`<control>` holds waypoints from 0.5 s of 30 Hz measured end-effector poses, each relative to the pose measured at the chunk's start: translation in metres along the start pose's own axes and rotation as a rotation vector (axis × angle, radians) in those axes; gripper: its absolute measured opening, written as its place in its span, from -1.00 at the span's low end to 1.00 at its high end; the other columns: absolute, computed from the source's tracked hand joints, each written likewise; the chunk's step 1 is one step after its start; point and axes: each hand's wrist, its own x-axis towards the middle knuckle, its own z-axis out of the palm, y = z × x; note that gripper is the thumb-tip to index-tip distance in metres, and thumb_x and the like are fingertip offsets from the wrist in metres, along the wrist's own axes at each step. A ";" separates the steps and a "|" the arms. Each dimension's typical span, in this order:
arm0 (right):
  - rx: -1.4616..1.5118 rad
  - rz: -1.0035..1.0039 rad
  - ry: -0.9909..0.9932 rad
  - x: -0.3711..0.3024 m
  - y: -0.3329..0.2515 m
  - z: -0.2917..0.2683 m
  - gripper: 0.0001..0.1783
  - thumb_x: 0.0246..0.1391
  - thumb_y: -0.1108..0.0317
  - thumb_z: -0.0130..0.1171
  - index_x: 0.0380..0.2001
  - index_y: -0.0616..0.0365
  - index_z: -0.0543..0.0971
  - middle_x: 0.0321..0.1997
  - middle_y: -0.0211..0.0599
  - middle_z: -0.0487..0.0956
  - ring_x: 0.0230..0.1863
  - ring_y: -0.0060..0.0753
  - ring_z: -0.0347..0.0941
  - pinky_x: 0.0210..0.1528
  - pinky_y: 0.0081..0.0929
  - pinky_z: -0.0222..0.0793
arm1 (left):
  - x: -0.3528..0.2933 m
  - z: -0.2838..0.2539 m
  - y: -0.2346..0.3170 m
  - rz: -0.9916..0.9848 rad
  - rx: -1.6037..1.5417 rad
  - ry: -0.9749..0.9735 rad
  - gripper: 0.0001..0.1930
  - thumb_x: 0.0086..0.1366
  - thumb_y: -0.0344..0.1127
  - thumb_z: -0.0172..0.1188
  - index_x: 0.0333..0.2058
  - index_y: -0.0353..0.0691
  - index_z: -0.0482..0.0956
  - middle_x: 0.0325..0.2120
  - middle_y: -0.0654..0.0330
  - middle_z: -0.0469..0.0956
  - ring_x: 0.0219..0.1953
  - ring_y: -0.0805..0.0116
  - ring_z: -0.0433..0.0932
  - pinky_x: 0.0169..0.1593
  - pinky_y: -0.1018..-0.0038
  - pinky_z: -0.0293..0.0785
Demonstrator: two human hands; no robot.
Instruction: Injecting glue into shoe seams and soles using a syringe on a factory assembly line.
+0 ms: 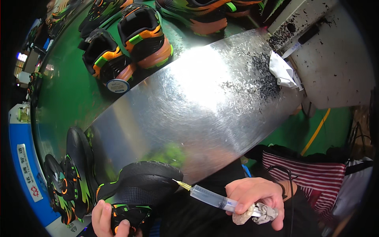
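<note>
At the lower left, my left hand (107, 222) grips a black sneaker (138, 185) with orange and green trim, its dark sole turned up toward me. My right hand (256, 197) holds a clear plastic syringe (211, 198) with a yellow-based needle. The needle tip is right by the sole's edge; whether it touches, I cannot tell. Pale crumpled wrapping (263, 213) surrounds the plunger end, under my right fingers.
A shiny metal plate (158, 106) covers the bench, with black scraps at its right. Beyond stand several sneakers (142, 35); more sneakers (81, 173) lie at the left. A crumpled white cloth (281, 70) and a black-handled blade (300, 41) lie at the far right.
</note>
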 end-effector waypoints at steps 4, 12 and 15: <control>0.047 0.027 -0.038 0.001 0.008 -0.004 -0.13 -0.19 -0.20 0.38 0.05 0.23 0.44 -0.23 -0.23 0.57 -0.30 -0.31 0.51 -0.37 -0.36 0.21 | 0.003 0.006 -0.008 -0.023 -0.015 0.007 -0.39 -0.15 -0.51 0.34 -0.04 -0.16 0.36 0.05 -0.23 0.36 0.01 -0.16 0.44 0.06 0.08 0.38; -0.310 -0.090 -0.130 0.025 0.012 -0.012 -0.21 -0.17 -0.13 0.39 -0.05 0.33 0.47 -0.23 -0.19 0.62 -0.37 -0.18 0.49 -0.39 -0.34 0.26 | 0.041 -0.007 -0.022 -0.059 -0.119 -0.106 -0.47 -0.17 -0.49 0.25 -0.10 -0.32 0.41 -0.02 -0.25 0.44 -0.03 -0.18 0.48 0.07 0.13 0.38; -0.347 -0.103 -0.122 0.027 0.014 -0.012 -0.23 -0.15 -0.12 0.38 -0.06 0.32 0.48 -0.23 -0.20 0.62 -0.37 -0.18 0.49 -0.40 -0.33 0.27 | 0.047 -0.007 -0.027 -0.085 -0.133 -0.127 -0.46 -0.21 -0.54 0.19 -0.11 -0.35 0.40 -0.03 -0.24 0.45 -0.03 -0.18 0.49 0.09 0.14 0.38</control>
